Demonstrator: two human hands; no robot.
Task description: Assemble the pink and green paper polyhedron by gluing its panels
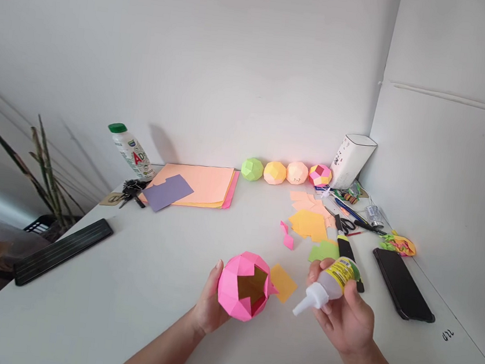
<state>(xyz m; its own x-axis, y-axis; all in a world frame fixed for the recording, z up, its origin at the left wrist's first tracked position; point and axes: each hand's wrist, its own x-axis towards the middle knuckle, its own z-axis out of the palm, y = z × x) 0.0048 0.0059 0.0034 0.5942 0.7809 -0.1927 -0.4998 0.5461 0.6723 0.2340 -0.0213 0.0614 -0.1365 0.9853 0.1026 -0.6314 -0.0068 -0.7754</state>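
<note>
My left hand point(210, 304) is closed around the left side of a pink faceted paper ball point(231, 283). A jagged opening in the ball faces me and shows a dark yellowish inside, with a pointed pink flap sticking out at its right. In my right hand point(351, 323) I grip a glue bottle point(331, 282) with a yellow label. Its white nozzle tilts down to the left, apart from the ball. Behind the ball's right side lies an orange paper piece point(284, 282) on the white table point(149, 270).
Several finished paper balls point(274, 173) line the back wall beside a white box point(352, 159). Paper scraps point(310, 225), scissors point(346, 225) and a phone point(403, 285) lie to the right. Coloured sheets point(202, 183), a purple card point(169, 192), keys point(133, 189), a bottle point(130, 149) and a dark ruler-like strip point(63, 250) are left.
</note>
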